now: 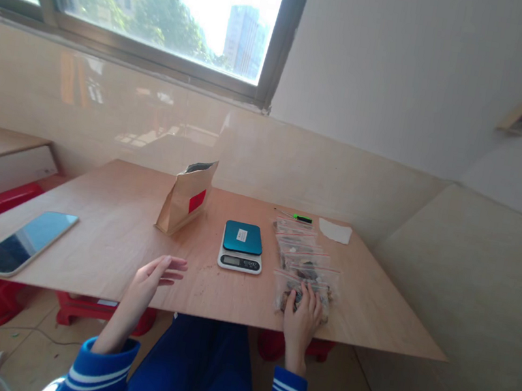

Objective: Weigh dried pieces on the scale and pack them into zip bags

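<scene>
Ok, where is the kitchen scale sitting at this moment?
In the head view, the kitchen scale sits mid-table, between the brown paper bag and the zip bags.

Teal-topped scale [242,245], tan paper bag [186,198] with red label, white-striped blue sleeves [101,368].

Pale plywood tabletop [137,229] set against glossy beige wall panels [106,111]. Above the tabletop, a wide window [163,1] bright with daylight, trees and towers. Right of the window, plain white wall [410,67]. Below the tabletop, red stools [3,197] on tan floor [34,344].
</scene>
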`<action>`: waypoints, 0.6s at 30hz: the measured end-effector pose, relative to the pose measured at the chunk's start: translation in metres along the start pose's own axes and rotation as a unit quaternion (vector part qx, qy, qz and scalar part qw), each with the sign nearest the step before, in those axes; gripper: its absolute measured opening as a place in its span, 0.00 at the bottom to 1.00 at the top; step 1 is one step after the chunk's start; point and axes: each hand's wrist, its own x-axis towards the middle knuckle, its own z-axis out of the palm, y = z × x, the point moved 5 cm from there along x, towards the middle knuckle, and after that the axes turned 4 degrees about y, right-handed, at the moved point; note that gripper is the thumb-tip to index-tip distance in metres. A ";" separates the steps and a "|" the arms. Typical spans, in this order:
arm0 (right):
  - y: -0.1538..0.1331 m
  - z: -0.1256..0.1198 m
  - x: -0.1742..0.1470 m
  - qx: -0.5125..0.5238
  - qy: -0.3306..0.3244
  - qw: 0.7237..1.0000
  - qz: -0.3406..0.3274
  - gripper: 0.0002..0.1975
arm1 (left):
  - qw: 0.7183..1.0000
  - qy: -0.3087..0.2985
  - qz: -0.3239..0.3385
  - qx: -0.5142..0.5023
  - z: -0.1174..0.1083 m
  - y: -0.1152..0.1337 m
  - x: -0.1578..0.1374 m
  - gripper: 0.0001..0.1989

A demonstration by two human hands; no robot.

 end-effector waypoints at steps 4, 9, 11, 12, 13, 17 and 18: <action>-0.001 -0.001 -0.001 0.001 0.003 1.000 0.001 0.24 | 1.000 -0.009 -0.001 0.005 0.004 0.000 -0.002 0.24; 0.000 -0.002 -0.002 0.002 0.004 1.000 0.001 0.24 | 1.000 -0.021 0.005 0.007 0.007 0.000 -0.004 0.24; 0.000 -0.002 -0.001 0.004 0.006 1.000 0.000 0.24 | 1.000 -0.025 0.007 0.011 0.008 0.000 -0.004 0.24; 0.000 -0.002 -0.001 0.005 0.006 1.000 0.001 0.24 | 1.000 -0.027 0.008 0.013 0.007 0.000 -0.004 0.24; 0.000 -0.002 -0.001 0.006 0.006 1.000 0.001 0.24 | 0.999 -0.027 0.009 0.014 0.007 0.000 -0.004 0.24; -0.005 -0.006 -0.001 0.006 -0.002 1.000 0.021 0.25 | 1.000 -0.022 0.011 0.017 0.004 0.002 -0.004 0.24; -0.006 -0.008 -0.001 0.003 -0.008 0.999 0.036 0.25 | 1.000 -0.021 0.011 0.017 0.004 0.002 -0.004 0.24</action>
